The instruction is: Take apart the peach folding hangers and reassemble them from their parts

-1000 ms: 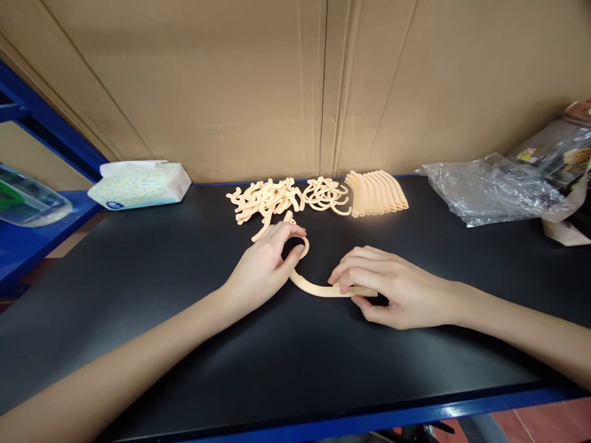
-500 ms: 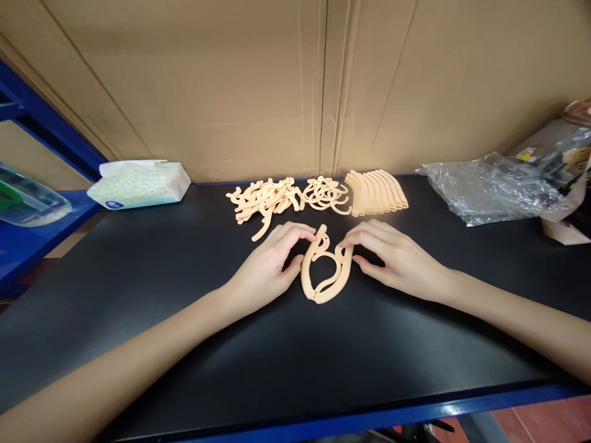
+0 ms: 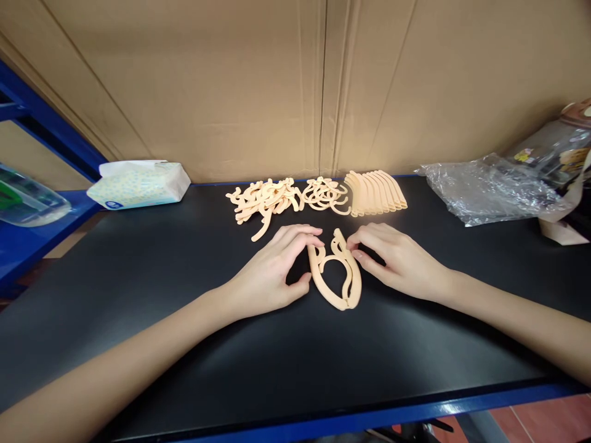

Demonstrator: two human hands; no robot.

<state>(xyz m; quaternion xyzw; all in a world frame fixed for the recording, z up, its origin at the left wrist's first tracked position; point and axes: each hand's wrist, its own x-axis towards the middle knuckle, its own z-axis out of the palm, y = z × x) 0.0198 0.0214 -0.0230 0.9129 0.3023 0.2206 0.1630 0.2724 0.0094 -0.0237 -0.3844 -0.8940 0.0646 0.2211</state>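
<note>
A peach-coloured plastic folding clothes hanger point(image 3: 354, 289) lies on the black tabletop, its two arms folded up towards each other in a narrow V and its round hook between them. My left hand point(image 3: 277, 271) has its fingers bent over the upper end of the left arm, covering that tip, with the thumb low beside the same arm. At the right arm, my right hand point(image 3: 392, 258) has its curled fingertips and thumb against the outer side near the top. The palms hide nothing of the hook.
Behind the hands lie a heap of curved hanger pieces point(image 3: 268, 200), a smaller pile of hooks point(image 3: 323, 192) and a neat row of hanger arms point(image 3: 376, 192). A tissue pack point(image 3: 138, 184) stands at the left, crumpled clear plastic point(image 3: 484, 187) at the right. Cardboard point(image 3: 207, 92) backs the table.
The hanger has shifted right and turned, its joined end swinging to the right. My left fingers have reached further over the left arm's tip. The right hand has barely moved.
</note>
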